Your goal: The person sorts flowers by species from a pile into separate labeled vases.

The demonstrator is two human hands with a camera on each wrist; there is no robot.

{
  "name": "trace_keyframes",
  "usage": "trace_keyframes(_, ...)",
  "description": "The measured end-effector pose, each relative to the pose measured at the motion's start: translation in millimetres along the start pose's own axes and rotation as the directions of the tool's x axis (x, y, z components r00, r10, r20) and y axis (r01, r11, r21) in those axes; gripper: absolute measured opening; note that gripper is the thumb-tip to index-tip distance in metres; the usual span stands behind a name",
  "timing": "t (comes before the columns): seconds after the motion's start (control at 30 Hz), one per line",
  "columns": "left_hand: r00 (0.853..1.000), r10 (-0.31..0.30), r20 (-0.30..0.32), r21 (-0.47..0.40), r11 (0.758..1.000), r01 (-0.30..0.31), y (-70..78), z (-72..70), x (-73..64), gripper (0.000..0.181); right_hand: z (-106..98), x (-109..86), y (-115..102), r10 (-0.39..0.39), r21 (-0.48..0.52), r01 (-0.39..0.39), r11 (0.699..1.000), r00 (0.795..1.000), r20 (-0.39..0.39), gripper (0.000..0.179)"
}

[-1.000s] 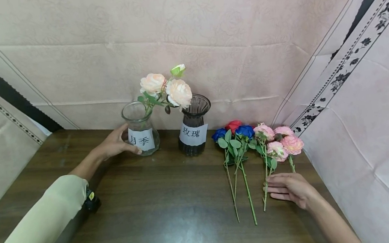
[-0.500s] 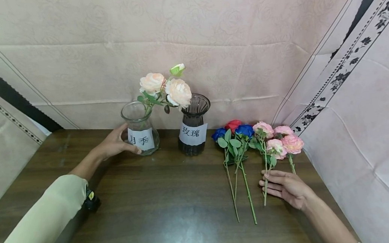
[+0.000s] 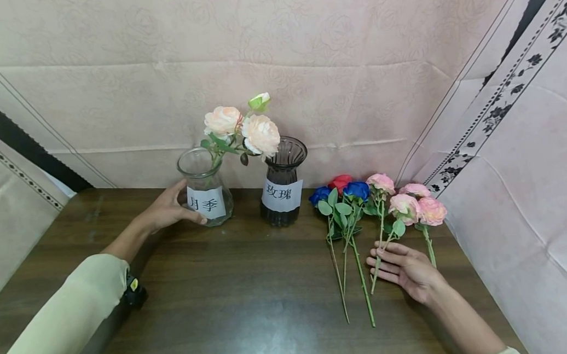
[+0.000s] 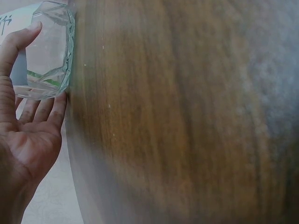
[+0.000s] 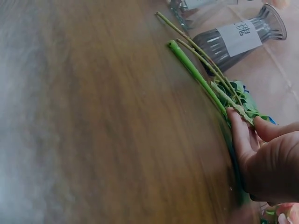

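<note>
My left hand (image 3: 169, 207) holds a clear glass vase (image 3: 227, 207) low on its side; the left wrist view shows the thumb (image 4: 18, 38) on one face and the fingers under the other. A stem with pale peach flowers (image 3: 261, 136) and a green bud leans out of that vase to the right. At right, my right hand (image 3: 411, 272) pinches the stem (image 3: 380, 236) of a branching pink flower (image 3: 405, 208), its head end low near the table. In the right wrist view, thumb and fingers meet on the stem (image 5: 236, 105).
A dark glass vase (image 3: 281, 171) with a white label stands right of the clear one. Blue flowers (image 3: 357, 190) and a red flower (image 3: 340, 182) lie beside the pink one. Another pink flower (image 3: 432, 211) lies near the right cloth wall (image 3: 529, 225).
My right hand has shifted left and slightly away from me, and the held stem's lower end has swung left. The left hand and the vases have stayed put.
</note>
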State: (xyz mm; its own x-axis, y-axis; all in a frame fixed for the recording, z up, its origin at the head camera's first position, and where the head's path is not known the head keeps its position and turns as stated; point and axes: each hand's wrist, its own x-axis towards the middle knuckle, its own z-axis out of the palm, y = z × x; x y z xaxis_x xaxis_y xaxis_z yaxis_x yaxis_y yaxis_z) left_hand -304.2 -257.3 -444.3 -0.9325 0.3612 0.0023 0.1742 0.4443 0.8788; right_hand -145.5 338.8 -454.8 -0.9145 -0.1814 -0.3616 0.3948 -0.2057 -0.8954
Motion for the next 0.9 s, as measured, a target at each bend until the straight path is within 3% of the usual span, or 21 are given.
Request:
trace_keyframes(0.33,1.000,-0.011,-0.003,0.005,1.000,0.011,-2.5,-1.3,1.1,0.111,17.0,1.6,-4.1,-0.067,-0.020,0.066,0.998,0.993,-0.093,0.025)
trace_keyframes(0.9,1.000,0.011,-0.001,-0.005,1.000,-0.011,-3.9,-0.8,1.7,0.110,38.2,5.7,-11.2,-0.135,0.101,0.157,0.982,0.971,-0.197,0.031)
